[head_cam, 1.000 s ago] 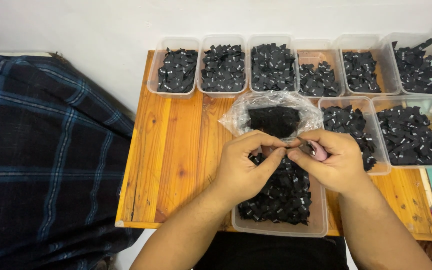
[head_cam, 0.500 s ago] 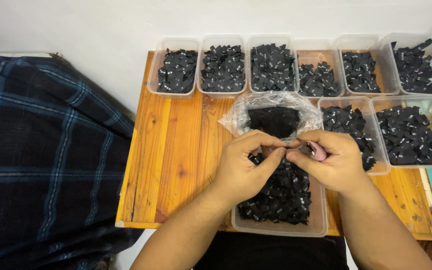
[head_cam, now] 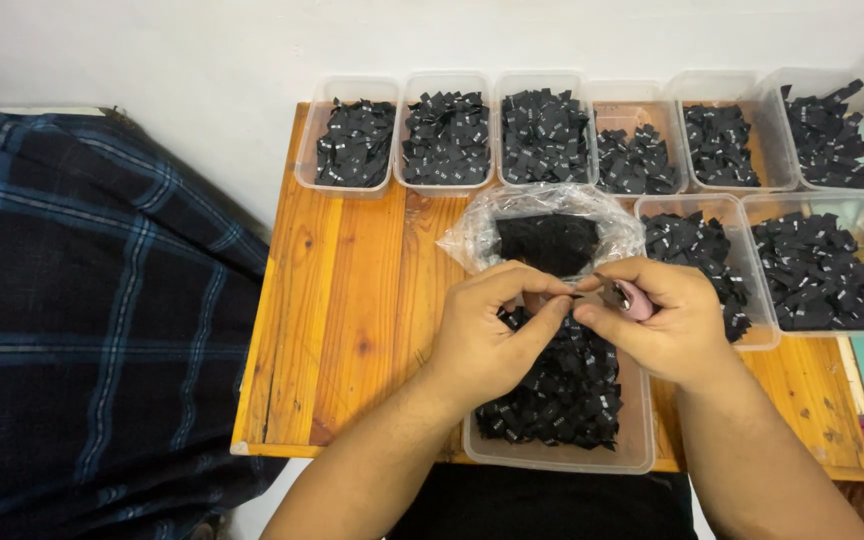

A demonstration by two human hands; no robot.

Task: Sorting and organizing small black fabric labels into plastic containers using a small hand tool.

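Wooden table (head_cam: 352, 300) against white wall (head_cam: 252, 50), beneath both hands (head_cam: 577, 320).

Left hand (head_cam: 487, 335), right hand (head_cam: 664, 322) pinch small black tag (head_cam: 574, 295) over clear tub (head_cam: 562, 455); wooden table (head_cam: 352, 300).

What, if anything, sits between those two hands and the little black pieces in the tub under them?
Nothing visible. The left hand and right hand meet directly above the open tub of black pieces, fingers pinching something small.
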